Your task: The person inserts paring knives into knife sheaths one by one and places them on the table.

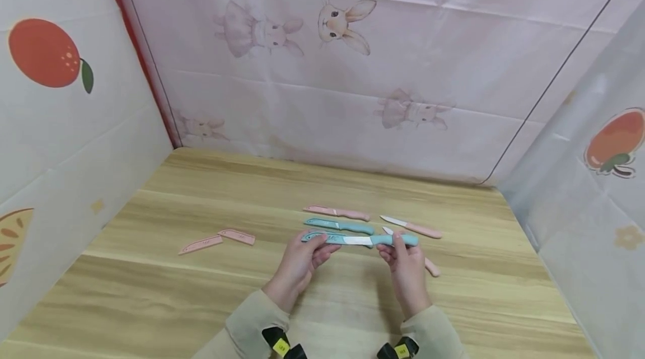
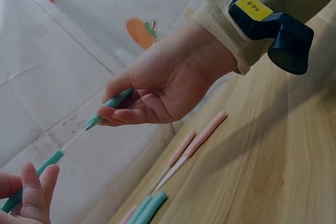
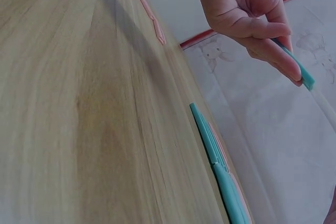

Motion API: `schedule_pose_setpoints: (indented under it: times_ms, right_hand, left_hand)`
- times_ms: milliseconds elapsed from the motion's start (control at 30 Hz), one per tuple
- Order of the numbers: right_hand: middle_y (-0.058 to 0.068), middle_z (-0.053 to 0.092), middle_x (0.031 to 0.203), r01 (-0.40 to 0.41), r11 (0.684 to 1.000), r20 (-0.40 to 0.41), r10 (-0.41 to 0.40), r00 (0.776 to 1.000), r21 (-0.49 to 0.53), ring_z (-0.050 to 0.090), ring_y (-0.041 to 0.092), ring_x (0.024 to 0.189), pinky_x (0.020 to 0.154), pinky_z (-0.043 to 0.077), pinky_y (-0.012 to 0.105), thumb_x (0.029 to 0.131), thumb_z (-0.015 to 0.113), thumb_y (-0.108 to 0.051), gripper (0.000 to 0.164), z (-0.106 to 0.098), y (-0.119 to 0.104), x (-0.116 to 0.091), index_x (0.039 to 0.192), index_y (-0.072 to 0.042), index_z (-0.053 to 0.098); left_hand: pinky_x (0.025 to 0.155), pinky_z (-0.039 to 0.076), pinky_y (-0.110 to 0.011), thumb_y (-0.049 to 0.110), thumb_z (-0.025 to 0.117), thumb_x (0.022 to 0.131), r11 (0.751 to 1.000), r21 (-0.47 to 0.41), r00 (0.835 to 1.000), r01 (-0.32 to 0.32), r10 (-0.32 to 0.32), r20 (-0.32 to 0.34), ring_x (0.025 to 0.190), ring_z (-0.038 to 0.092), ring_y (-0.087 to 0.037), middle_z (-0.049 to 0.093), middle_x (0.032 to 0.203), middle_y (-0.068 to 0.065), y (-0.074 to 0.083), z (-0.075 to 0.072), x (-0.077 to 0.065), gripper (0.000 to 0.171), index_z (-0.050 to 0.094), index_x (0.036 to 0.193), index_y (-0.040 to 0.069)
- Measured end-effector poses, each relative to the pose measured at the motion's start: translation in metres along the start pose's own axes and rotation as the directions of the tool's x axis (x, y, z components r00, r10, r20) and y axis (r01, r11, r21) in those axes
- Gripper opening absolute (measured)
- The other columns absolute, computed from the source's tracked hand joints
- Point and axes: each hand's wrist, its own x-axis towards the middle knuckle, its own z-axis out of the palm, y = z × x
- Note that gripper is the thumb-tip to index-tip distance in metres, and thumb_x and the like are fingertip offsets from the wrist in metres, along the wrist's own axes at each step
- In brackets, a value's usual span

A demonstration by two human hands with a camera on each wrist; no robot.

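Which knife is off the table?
The teal knife in the right hand, its blade showing beyond the teal sheath; the other knives lie on the table.

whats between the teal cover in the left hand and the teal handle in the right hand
A bare stretch of blade, running from the teal cover to the teal handle; the head view and both wrist views show it.

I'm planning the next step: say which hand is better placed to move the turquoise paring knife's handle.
Right, likely: the right hand pinches the turquoise handle; the left hand holds the sheath, with bare blade between them.
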Motion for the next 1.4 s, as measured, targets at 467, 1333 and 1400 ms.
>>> schedule_pose_setpoints:
  times_ms: [467,1333,1400]
  right_hand:
    - [0.0,0.065,0.076,-0.094,0.995,-0.066,0.092,0.994,-0.031,0.062,0.008,0.069,0.067,0.053,0.018,0.1,0.042,-0.017,0.017,0.008,-0.001,0.003,0.103,0.0,0.043]
    - [0.001,0.063,0.071,-0.056,0.998,-0.078,0.057,0.995,0.013,0.059,0.007,0.063,0.06,0.051,0.016,0.099,0.045,-0.017,0.014,0.018,0.01,0.002,0.101,-0.003,0.04]
    - [0.001,0.063,0.071,-0.053,0.999,-0.081,0.054,0.995,0.009,0.059,0.007,0.062,0.06,0.051,0.016,0.099,0.045,-0.017,0.015,0.018,0.01,0.002,0.101,-0.003,0.04]
  left_hand:
    - [0.062,0.051,-0.014,0.007,0.045,0.098,1.0,-0.016,1.0,-0.001,0.0,-0.029,0.084,0.067,-0.013,0.066,0.1,-0.015,0.004,0.004,0.002,0.03,0.041,0.124,-0.008]
    - [0.061,0.051,-0.013,0.008,0.047,0.098,0.999,-0.048,0.999,-0.022,0.02,-0.028,0.086,0.067,-0.014,0.064,0.106,-0.021,-0.003,0.004,0.004,0.034,0.038,0.126,-0.009]
    - [0.061,0.051,-0.013,0.008,0.047,0.098,0.998,-0.05,0.999,-0.022,0.02,-0.034,0.086,0.067,-0.014,0.064,0.106,-0.021,-0.003,0.005,0.004,0.033,0.039,0.126,-0.008]
